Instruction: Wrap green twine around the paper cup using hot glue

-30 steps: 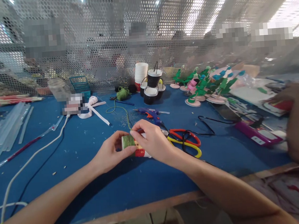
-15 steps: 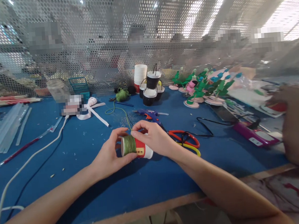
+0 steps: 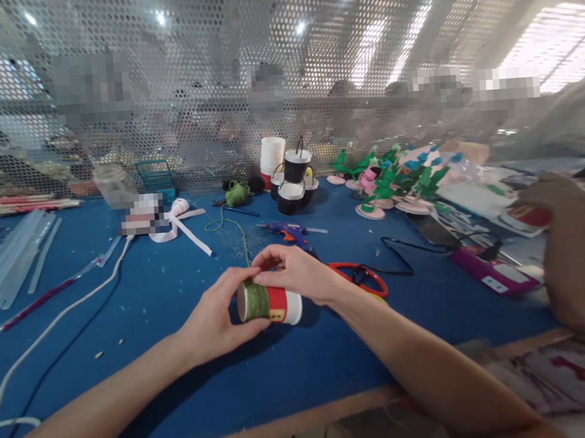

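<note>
My left hand (image 3: 213, 321) grips a red and white paper cup (image 3: 278, 305) lying on its side above the blue table, its bottom end wound with green string (image 3: 255, 300). Fingers of my right hand (image 3: 296, 272) pinch that string on top of the cup. The string runs back across the table to a green ball of string (image 3: 236, 193).
A blue glue gun (image 3: 289, 230) and red-handled scissors (image 3: 359, 276) lie just behind the cup. Black cups (image 3: 292, 179) and green paper flowers (image 3: 395, 182) stand at the back. Glue sticks (image 3: 9, 249) lie left. Another person's arm (image 3: 573, 253) is at the right edge. A perforated screen (image 3: 282, 66) closes the back.
The cup has turned in my hands and come nearer, showing more of its red and white side. My right hand has shifted onto the top of the wound string.
</note>
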A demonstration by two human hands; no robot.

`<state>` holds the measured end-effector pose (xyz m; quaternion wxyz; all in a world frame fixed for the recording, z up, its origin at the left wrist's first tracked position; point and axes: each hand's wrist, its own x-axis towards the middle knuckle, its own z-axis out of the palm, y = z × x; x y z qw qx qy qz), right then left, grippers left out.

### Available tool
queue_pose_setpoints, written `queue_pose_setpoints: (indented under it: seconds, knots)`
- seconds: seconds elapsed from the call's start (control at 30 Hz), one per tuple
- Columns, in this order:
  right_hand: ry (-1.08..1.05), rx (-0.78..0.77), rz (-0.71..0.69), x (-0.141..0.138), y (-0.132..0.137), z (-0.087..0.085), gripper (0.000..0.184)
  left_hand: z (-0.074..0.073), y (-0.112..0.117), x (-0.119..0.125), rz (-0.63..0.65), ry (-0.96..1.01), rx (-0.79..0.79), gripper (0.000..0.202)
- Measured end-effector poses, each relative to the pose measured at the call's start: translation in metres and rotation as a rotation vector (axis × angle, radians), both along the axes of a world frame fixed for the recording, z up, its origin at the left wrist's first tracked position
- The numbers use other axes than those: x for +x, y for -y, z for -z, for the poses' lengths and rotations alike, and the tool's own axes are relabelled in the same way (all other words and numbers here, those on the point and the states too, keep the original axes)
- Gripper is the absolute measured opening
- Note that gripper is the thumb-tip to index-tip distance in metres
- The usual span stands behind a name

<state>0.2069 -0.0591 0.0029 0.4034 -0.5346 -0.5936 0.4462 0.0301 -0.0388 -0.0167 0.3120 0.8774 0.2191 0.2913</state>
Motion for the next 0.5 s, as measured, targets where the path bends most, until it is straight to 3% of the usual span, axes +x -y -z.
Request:
queue_pose_setpoints:
  seconds: [0.27,0.37,0.5]
  knots:
    - [0.101,0.076,0.001,-0.003,0.001,-0.002,0.023,-0.004,-0.001,0.000,0.002,-0.019,0.020,0.040]
    - [0.199,0.199,0.097,0.004,0.000,-0.012,0.017,-0.004,-0.002,0.000,-0.028,-0.017,0.001,0.038]
    - [0.316,0.326,0.301,0.034,-0.002,-0.035,0.024,-0.005,-0.003,-0.002,-0.058,-0.032,0.032,0.039]
